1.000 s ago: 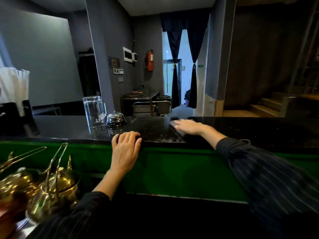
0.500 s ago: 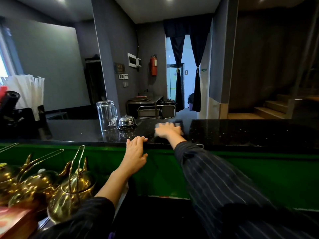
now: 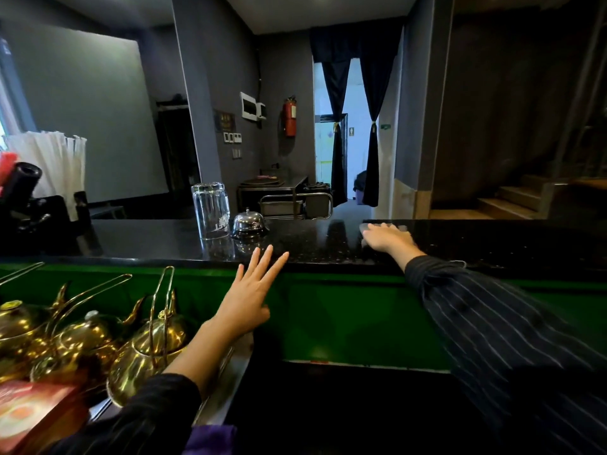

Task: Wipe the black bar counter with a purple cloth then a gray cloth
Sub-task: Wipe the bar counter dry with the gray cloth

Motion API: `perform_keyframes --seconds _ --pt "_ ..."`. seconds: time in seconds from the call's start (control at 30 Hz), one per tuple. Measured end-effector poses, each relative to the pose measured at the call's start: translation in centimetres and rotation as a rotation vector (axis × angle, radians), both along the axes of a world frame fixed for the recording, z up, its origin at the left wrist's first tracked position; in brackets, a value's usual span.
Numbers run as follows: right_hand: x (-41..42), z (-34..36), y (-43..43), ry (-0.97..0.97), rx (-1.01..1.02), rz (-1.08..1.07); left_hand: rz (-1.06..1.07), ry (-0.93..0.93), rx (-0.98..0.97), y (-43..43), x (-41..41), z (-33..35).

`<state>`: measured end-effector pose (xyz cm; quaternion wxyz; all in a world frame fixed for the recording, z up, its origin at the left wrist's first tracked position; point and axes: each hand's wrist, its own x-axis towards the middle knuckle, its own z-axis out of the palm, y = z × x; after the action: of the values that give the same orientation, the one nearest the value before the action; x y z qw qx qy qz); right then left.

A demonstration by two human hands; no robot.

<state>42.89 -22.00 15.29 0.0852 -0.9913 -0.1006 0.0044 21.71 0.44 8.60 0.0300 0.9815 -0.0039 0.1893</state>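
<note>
The black bar counter (image 3: 312, 241) runs across the head view above a green front panel. My right hand (image 3: 386, 239) lies flat on it near the far edge, pressing down a gray cloth (image 3: 382, 227) whose edge shows beyond the fingers. My left hand (image 3: 251, 293) hovers in front of the counter's near edge with fingers spread and nothing in it. A purple cloth (image 3: 210, 438) shows at the bottom edge, under my left sleeve.
An upturned glass (image 3: 211, 210) and a chrome call bell (image 3: 248, 221) stand on the counter left of centre. Several brass teapots (image 3: 144, 353) sit on a lower shelf at the left. A holder of white straws (image 3: 49, 162) stands far left.
My right hand slid the gray cloth left along the counter, then back to the right. My left hand lifted off the counter edge and spread its fingers.
</note>
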Motion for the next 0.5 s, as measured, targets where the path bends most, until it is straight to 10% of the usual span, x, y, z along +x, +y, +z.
perform_keyframes --seconds 0.1,0.3,0.5 --pt "-1.9 0.4 3.4 -0.008 -0.037 -0.134 0.013 0.095 -0.016 -0.1 -0.2 0.8" --pt "-8.3 0.5 13.9 0.030 -0.027 0.477 0.091 0.192 0.072 -0.5 -0.3 1.9" --pt "-10.7 1.2 6.3 0.070 0.091 0.682 0.146 0.262 0.048 -1.4 -1.0 2.8"
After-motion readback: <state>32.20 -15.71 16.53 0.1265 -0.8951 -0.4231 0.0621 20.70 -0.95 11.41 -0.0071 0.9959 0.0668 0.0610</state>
